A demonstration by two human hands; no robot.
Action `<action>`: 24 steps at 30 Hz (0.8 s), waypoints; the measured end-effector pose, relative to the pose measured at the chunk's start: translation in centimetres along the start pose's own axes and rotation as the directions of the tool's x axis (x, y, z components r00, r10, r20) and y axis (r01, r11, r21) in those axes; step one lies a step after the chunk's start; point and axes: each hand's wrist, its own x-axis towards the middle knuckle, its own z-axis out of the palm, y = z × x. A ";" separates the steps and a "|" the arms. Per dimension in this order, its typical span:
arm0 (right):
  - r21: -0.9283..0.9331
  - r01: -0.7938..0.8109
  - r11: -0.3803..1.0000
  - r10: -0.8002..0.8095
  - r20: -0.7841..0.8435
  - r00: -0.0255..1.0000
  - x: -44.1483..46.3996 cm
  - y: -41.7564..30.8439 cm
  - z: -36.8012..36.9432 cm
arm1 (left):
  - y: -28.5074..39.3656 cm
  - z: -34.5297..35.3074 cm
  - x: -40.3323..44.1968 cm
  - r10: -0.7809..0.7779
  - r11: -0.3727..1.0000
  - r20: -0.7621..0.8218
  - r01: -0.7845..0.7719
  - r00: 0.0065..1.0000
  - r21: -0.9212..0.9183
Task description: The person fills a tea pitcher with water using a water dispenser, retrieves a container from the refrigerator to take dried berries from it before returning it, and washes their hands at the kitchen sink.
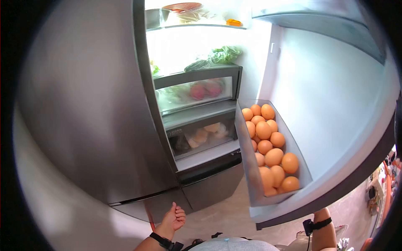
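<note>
My left hand (175,217) is low in the view, in front of the lower fridge drawers, its fingers curled in with nothing visible in them. Only the wrist end of my right hand (322,215) shows, below the open fridge door (331,184); the door's edge hides its fingers. Many brown eggs (274,157) lie piled in a clear door bin (299,161). Inside the lit fridge, an upper drawer (197,90) holds round red produce, and a lower drawer (203,136) holds pale items.
A closed steel door (83,104) stands at the left. Bagged leafy greens (224,54) rest above the drawers. A metal pot (157,18) and wrapped food sit on the top shelf. Cluttered items (377,188) are at the far right.
</note>
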 end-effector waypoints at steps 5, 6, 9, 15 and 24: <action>0.051 0.089 0.995 -0.097 0.199 0.975 1.6 -5.9 12.9 | 4.1 -3.3 -1.0 -0.126 0.988 0.036 0.129 0.991 -0.086; 0.051 0.113 0.992 -0.121 0.238 0.964 2.0 -7.0 15.2 | 4.8 -3.8 -1.2 -0.133 0.988 0.033 0.135 0.991 -0.072; -0.129 0.121 0.984 -0.069 0.348 0.935 3.7 -11.6 21.7 | 7.1 -5.8 -1.8 -0.207 0.974 -0.009 0.205 0.978 -0.099; -0.293 0.116 0.949 0.020 0.422 0.906 4.1 -13.6 26.7 | 8.7 -7.2 -1.2 -0.230 0.972 0.057 0.232 0.972 -0.032; -0.682 -0.186 0.707 0.524 0.329 0.785 -2.4 -0.3 20.9 | 6.4 -3.9 4.4 -0.392 0.910 0.065 0.397 0.918 -0.120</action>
